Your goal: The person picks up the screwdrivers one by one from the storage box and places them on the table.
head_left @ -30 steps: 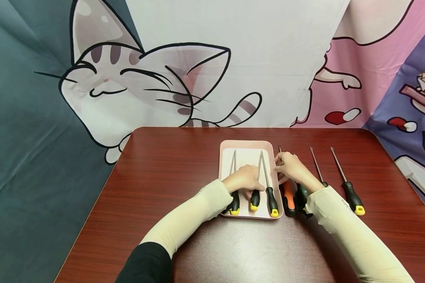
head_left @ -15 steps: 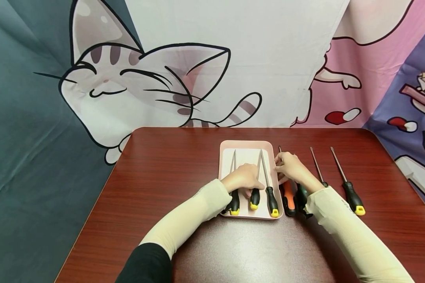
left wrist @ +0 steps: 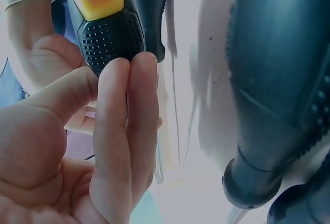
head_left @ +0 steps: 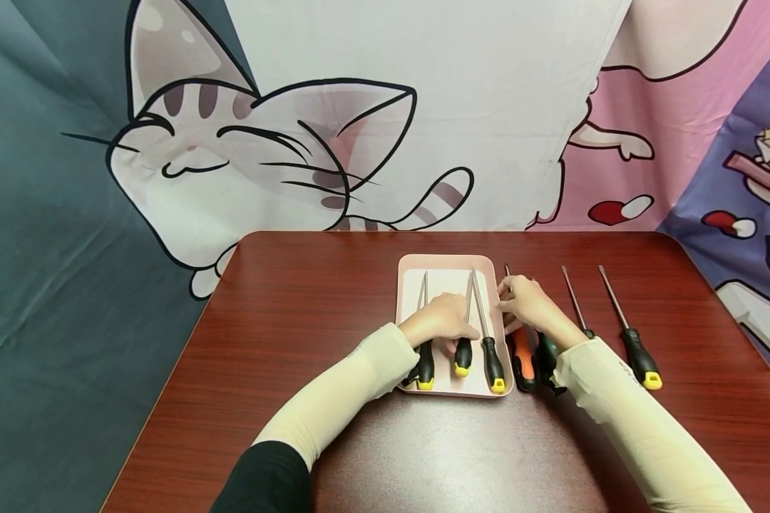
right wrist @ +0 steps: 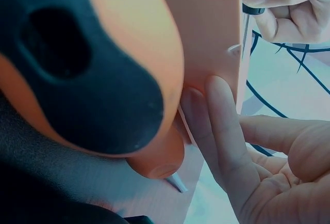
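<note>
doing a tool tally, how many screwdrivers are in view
7: three in the tray at; four on the table at. Hands may hide others.
</note>
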{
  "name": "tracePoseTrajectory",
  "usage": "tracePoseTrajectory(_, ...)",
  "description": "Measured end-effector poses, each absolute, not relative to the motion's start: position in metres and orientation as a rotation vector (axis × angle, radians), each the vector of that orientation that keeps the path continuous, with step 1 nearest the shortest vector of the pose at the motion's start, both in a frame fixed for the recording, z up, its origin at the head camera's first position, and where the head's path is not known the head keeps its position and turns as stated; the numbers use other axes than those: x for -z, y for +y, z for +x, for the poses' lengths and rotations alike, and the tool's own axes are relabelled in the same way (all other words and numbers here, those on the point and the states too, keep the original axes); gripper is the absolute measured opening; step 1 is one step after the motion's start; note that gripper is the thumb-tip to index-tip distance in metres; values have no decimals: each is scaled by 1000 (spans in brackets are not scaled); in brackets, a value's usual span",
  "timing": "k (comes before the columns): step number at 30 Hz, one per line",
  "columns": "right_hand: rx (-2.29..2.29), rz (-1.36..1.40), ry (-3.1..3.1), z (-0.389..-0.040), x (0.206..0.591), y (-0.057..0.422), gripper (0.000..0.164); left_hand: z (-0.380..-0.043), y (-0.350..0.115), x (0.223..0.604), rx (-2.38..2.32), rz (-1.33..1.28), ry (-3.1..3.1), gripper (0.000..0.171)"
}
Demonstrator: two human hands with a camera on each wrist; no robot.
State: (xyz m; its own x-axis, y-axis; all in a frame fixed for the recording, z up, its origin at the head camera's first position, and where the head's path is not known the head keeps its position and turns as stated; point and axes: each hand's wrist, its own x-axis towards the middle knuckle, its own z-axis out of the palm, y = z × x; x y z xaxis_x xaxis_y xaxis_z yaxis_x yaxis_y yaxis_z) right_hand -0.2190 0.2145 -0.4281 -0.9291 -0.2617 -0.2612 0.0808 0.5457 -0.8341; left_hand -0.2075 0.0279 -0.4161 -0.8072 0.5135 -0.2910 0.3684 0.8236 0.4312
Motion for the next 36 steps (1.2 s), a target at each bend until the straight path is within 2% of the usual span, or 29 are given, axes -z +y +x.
tracePoseTrajectory(14,1349,-166,2414,-218,428,213,16,-208,27,414,-536,641,2623,41)
tracePoseTrajectory(36,1371,-156,2391,-217,426,213,17,-213,20,407,-610,622,2599,34)
